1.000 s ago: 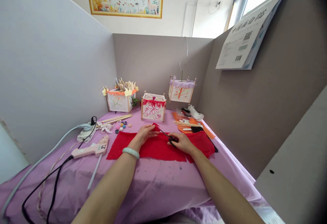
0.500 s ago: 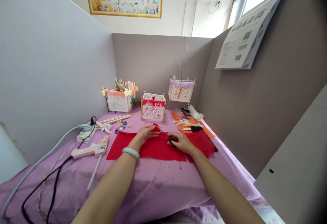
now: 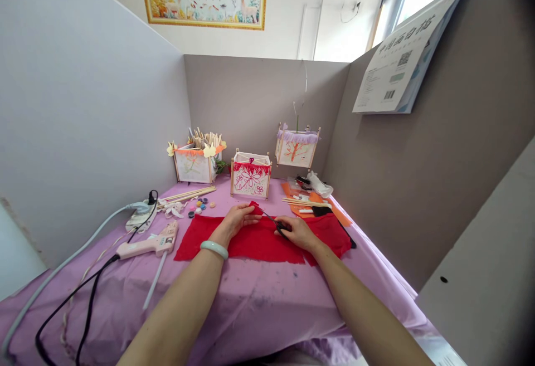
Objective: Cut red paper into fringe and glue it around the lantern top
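My left hand [image 3: 239, 220], with a pale bangle [image 3: 214, 249] on its wrist, is closed on a small piece of red fabric [image 3: 254, 205]. Black-handled scissors [image 3: 282, 229] sit in my right hand [image 3: 298, 232], fingers wrapped round the handles. Their blades point up and left, reaching the red piece by my left fingertips; whether they are parted I cannot tell. Beneath both hands a wide red cloth [image 3: 263, 248] lies flat, and more red cloth [image 3: 332, 234] is bunched at its right.
A pink glue gun [image 3: 150, 244] with cables and a power strip [image 3: 141, 216] lies left. Behind stand a red-trimmed lantern box [image 3: 251, 181] and a stick-filled box [image 3: 194, 166]; a purple-trimmed one [image 3: 296, 150] hangs at right. Thin sticks [image 3: 307, 203] and paint pots [image 3: 198, 206] lie nearby.
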{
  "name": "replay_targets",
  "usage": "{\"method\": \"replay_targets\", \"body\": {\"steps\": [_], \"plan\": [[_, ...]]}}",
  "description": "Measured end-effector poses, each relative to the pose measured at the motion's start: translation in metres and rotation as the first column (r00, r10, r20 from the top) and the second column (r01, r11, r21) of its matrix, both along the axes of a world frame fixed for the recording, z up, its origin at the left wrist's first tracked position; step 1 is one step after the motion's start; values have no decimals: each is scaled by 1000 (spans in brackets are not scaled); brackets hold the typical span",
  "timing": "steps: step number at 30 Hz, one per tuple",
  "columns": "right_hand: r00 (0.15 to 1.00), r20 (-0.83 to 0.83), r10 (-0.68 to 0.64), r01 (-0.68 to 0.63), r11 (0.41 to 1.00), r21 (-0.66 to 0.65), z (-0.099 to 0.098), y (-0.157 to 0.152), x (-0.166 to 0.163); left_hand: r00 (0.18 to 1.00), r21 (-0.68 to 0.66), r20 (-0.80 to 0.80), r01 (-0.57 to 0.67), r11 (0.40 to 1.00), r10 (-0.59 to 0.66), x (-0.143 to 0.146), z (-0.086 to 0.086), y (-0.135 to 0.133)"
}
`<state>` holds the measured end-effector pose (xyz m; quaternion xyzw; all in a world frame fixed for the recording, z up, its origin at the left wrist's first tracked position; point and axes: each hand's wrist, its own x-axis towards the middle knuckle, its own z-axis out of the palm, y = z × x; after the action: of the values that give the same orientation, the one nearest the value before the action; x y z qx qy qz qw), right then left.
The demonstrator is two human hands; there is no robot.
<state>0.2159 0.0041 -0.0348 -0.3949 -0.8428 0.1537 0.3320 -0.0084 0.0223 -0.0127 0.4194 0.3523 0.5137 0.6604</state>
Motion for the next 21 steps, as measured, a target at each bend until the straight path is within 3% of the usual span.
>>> {"method": "replay_targets", "body": {"steps": [21], "plan": [[1000,12,8,-8,1000,16,4,-5,-3,999,0,-25,23,1000,-23,0,-6,2]]}}
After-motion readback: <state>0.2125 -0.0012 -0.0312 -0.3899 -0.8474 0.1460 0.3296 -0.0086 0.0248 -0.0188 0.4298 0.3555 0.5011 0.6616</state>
